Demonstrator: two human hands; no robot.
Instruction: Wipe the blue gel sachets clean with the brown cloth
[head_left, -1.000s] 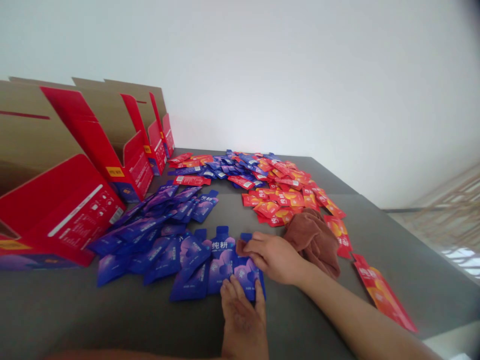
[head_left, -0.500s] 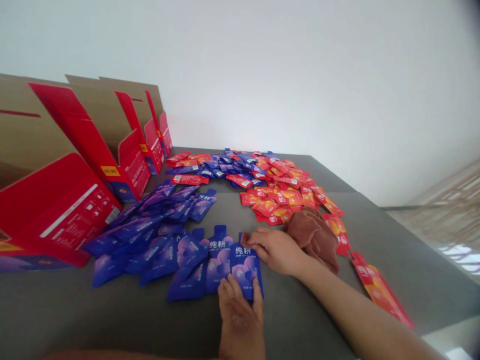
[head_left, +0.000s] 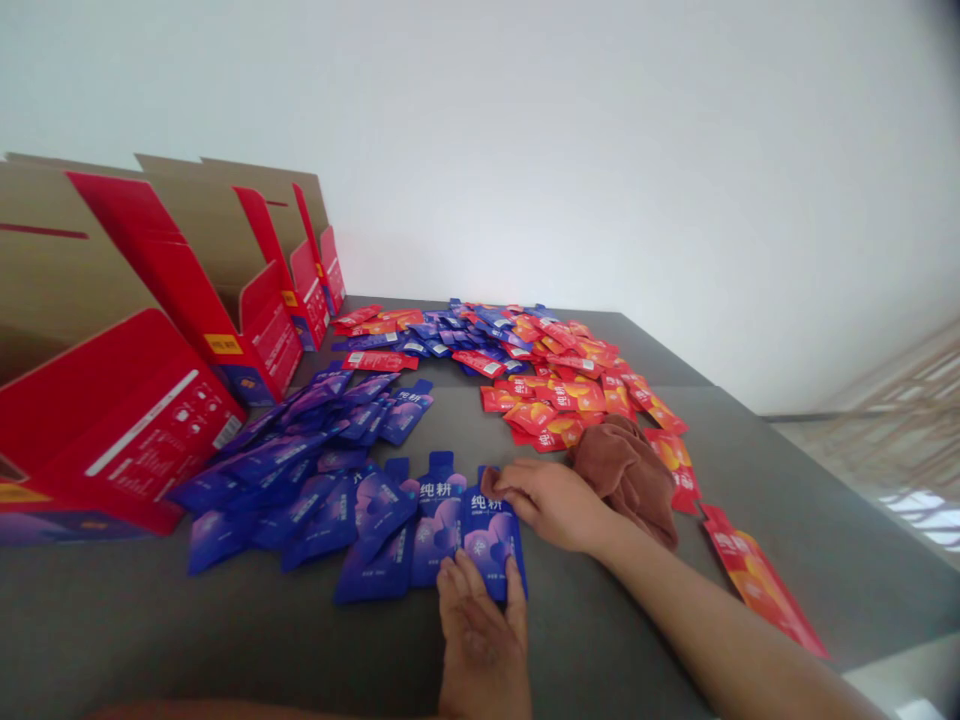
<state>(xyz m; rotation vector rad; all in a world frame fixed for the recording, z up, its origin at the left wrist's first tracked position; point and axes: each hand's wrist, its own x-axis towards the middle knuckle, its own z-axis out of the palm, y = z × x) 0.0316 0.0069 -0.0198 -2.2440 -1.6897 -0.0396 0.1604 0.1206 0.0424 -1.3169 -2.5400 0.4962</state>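
A blue-purple foil spout pouch point(head_left: 489, 538) lies at the right end of a row of matching pouches, printed with white Chinese characters. My left hand point(head_left: 480, 640) holds its lower end, with fingers spread on either side. My right hand point(head_left: 551, 507) comes in from the right and grips its top near the spout. More blue pouches point(head_left: 382, 510) overlap to the left of my hands. A heap of red-orange pouches point(head_left: 555, 400) lies beyond my right hand, and a crumpled brown cloth point(head_left: 626, 480) sits beside that hand.
Red and kraft cardboard display cartons point(head_left: 120, 420) stand open in a line along the left of the dark grey table point(head_left: 225, 630). A few red pouches point(head_left: 757, 580) lie near the right edge, and mixed pouches spread towards the far edge.
The pouch between my hands has turned from a slant to lying straight beside the row. Both hands have shifted slightly with it, and the view has moved a little.
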